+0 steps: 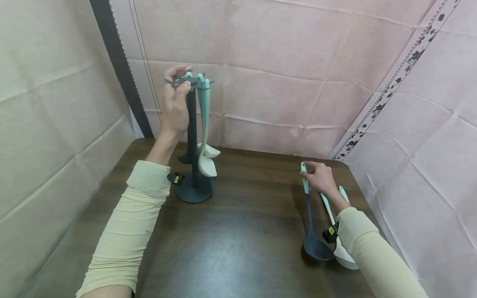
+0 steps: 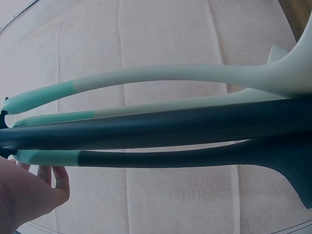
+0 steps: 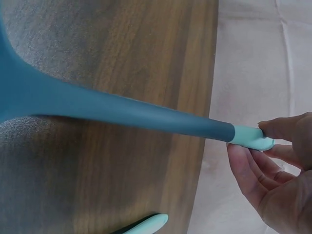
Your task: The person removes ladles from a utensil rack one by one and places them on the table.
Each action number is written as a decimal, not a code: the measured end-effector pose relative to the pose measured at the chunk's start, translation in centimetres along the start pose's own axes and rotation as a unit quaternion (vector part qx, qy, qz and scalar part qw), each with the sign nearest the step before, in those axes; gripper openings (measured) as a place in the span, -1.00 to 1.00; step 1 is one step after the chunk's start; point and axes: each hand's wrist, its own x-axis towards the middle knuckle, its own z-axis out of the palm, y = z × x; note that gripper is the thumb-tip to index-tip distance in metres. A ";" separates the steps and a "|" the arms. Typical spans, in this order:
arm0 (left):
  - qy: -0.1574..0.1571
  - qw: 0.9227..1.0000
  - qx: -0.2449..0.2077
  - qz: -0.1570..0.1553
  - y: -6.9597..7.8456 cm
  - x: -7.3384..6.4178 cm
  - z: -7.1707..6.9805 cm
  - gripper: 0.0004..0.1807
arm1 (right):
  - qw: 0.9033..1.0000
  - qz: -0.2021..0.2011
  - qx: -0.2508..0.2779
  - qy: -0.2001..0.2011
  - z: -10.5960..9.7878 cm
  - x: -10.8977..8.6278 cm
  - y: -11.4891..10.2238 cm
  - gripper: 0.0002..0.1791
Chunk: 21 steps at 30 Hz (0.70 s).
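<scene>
- The brown wooden table (image 1: pixel 242 231) lay beneath everything.
- The dark rack (image 1: pixel 191 124) stood upright at its far left; the left hand (image 1: pixel 174 107) gripped its top, thumb in front, fingers behind.
- Two pale utensils (image 1: pixel 207 166) and a dark one (image 1: pixel 184 158) hung from it by teal handles.
- The dark ladle (image 1: pixel 311 231) was at the table's right, the right hand (image 1: pixel 321 178) pinching its teal handle end.
- A white utensil (image 1: pixel 343 255) lay beside it, partly hidden.
- Another teal handle (image 1: pixel 343 193) showed behind the right wrist.
</scene>
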 end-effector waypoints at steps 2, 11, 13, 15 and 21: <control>0.000 1.000 0.001 0.000 -0.1 0.0 0.0 -0.49 | 1.000 0.004 0.003 -0.006 0.2 0.0 0.2 -0.43; -0.001 1.000 0.006 -0.004 -0.1 0.0 0.0 -0.50 | 1.000 0.014 0.002 -0.027 0.5 0.2 1.1 -0.42; -0.001 1.000 0.009 -0.004 0.0 0.0 0.0 -0.50 | 0.999 0.017 0.003 -0.027 0.6 0.3 1.2 -0.41; -0.001 1.000 0.011 -0.004 0.1 0.0 0.0 -0.50 | 0.999 0.020 0.002 -0.027 0.7 0.3 1.3 -0.41; 0.001 1.000 0.004 0.005 0.2 -0.1 0.1 -0.50 | 0.999 0.029 0.006 -0.029 1.0 0.3 1.8 -0.41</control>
